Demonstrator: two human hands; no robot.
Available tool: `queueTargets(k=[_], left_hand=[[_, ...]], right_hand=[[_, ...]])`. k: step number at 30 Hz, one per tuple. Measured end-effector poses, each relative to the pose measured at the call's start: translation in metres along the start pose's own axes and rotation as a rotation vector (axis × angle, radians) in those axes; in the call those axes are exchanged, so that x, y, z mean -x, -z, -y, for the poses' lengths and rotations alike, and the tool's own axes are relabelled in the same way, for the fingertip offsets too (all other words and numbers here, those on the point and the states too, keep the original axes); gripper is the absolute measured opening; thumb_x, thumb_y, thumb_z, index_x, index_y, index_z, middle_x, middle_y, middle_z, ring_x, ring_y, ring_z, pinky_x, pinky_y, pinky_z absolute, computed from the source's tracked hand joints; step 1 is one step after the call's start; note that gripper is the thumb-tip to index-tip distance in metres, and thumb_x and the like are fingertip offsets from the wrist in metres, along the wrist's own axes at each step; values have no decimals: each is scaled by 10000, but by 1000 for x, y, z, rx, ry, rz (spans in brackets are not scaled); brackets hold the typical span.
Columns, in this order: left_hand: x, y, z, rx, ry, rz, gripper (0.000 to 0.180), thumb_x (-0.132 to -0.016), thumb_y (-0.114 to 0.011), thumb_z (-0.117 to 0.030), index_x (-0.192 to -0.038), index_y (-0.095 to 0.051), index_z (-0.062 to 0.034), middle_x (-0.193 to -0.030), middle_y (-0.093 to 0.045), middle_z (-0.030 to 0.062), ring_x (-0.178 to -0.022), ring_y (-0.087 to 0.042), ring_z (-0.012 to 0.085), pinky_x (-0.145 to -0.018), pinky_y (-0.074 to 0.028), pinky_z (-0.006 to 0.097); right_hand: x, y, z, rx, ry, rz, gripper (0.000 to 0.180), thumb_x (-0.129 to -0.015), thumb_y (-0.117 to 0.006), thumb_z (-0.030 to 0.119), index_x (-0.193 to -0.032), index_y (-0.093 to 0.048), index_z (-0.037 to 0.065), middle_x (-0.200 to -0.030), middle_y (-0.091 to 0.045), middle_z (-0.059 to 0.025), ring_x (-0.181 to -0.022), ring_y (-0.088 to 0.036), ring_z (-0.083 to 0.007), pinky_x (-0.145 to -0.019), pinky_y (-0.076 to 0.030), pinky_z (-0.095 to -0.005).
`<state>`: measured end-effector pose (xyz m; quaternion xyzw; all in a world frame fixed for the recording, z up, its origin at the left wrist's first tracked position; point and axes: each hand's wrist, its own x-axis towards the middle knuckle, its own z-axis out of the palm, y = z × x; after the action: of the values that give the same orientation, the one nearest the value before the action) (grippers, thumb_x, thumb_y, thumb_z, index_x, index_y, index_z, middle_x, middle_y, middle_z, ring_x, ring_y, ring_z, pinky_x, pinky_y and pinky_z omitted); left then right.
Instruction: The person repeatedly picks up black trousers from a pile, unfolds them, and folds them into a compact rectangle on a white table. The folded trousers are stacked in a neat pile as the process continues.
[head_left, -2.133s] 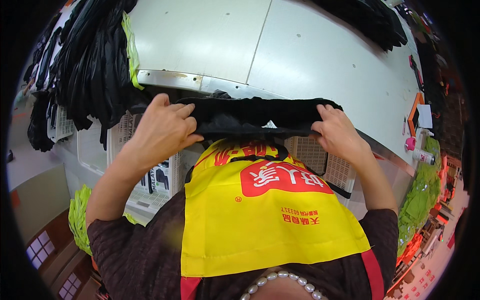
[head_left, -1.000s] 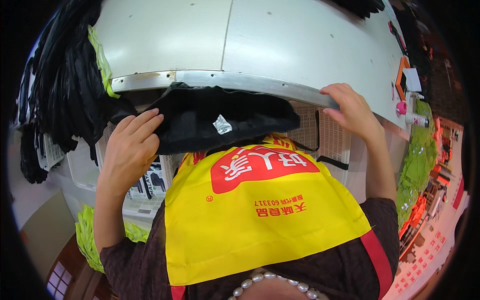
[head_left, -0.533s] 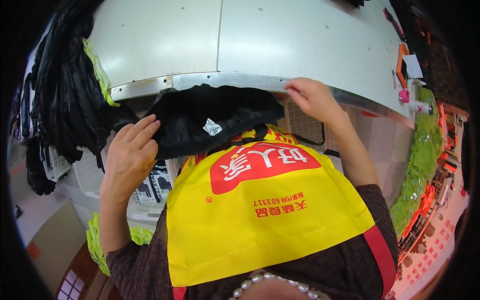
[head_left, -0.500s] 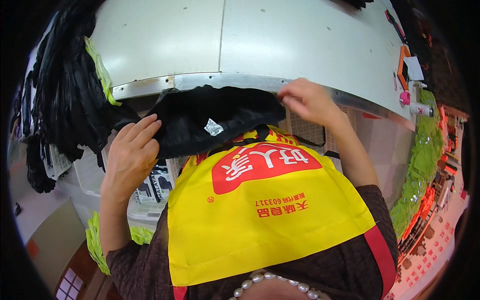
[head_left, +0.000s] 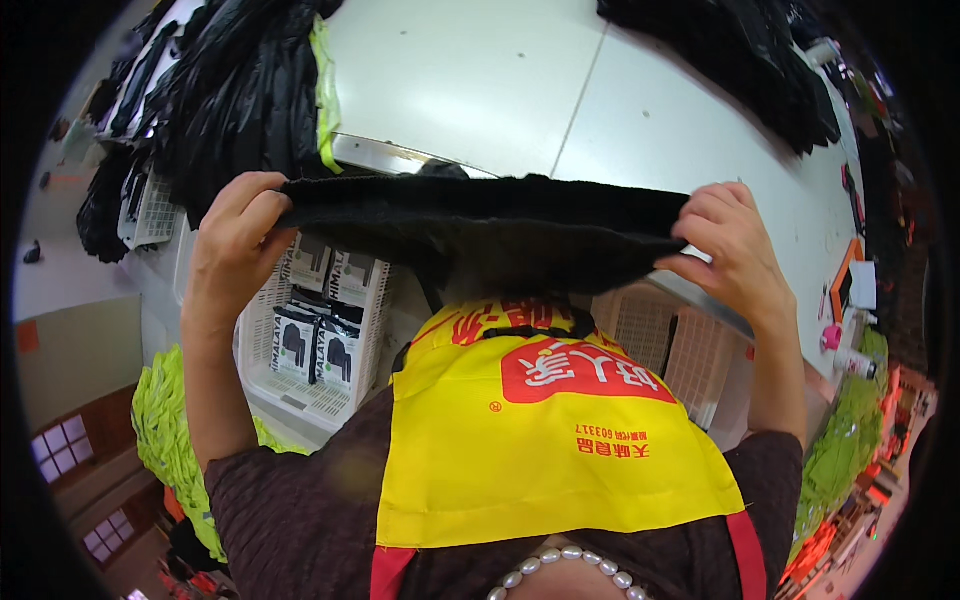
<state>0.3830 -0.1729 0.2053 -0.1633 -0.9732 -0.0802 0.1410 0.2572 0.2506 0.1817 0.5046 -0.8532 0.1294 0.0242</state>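
Note:
A black garment [head_left: 490, 215] hangs stretched wide between my two hands, in front of the table's near edge. Its upper edge runs almost straight across, and the cloth sags below it; I cannot make out which kind of garment it is. At its left end, my left hand [head_left: 238, 235] is closed with thumb and fingers pinching the edge. The right end is gripped by my right hand [head_left: 728, 240], whose fingers curl over the cloth. Behind the garment lies the white table [head_left: 470, 90].
Black garments are heaped at the left [head_left: 240, 100], and another black heap [head_left: 735, 65] lies far right. A white crate [head_left: 350, 395] below holds several packages. Neon-green cloth [head_left: 165, 420] is piled lower left. Past my right hand stand a bottle [head_left: 853, 362] and an orange-edged object [head_left: 845, 270].
Both hands have moved apart, pulling the garment from a bunched shape into a long stretch. My right hand has closed on its right end. The white label on it no longer shows.

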Motion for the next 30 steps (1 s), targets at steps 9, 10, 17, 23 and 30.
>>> queueTargets(k=[9,10,17,23,30], left_hand=[[-1,20,-1,142,165,-2,199,-709,-698,-48,-812,-534,-3,-744,-496,104,-641,-528,270,-568,-440,314],[-4,24,-2,-3,118,-6,220,-724,-704,-105,-799,-530,6,-747,-495,111,-657,-531,277,-605,-451,332],[7,26,46,751,313,247,182,-766,-705,-133,-699,-564,-39,-779,-550,-25,-712,-503,25,-599,-410,184],[12,-28,28,920,391,-109,262,-749,-710,-75,-950,-542,-67,-876,-521,-42,-775,-475,27,-677,-399,151],[32,9,14,1079,447,-458,226,-811,-653,-96,-1005,-578,-8,-920,-603,57,-816,-564,97,-736,-467,238]], right_hand=[[-25,7,-16,-513,-474,-45,108,-775,-633,79,-741,-542,33,-588,-486,45,-536,-426,-26,-488,-345,-188],[-33,11,-22,-532,-457,-31,109,-782,-634,80,-751,-537,41,-618,-483,49,-549,-437,-27,-495,-345,-180],[-52,38,-27,-476,-300,-93,106,-764,-588,13,-829,-512,49,-700,-482,20,-615,-448,-49,-535,-355,-182],[-58,12,-24,-461,-227,-256,301,-720,-491,-39,-1009,-556,16,-825,-568,-96,-761,-552,-172,-735,-462,-276],[-49,60,3,-366,200,-76,269,-678,-488,-48,-920,-593,4,-950,-636,-143,-782,-600,-198,-710,-476,-284]])
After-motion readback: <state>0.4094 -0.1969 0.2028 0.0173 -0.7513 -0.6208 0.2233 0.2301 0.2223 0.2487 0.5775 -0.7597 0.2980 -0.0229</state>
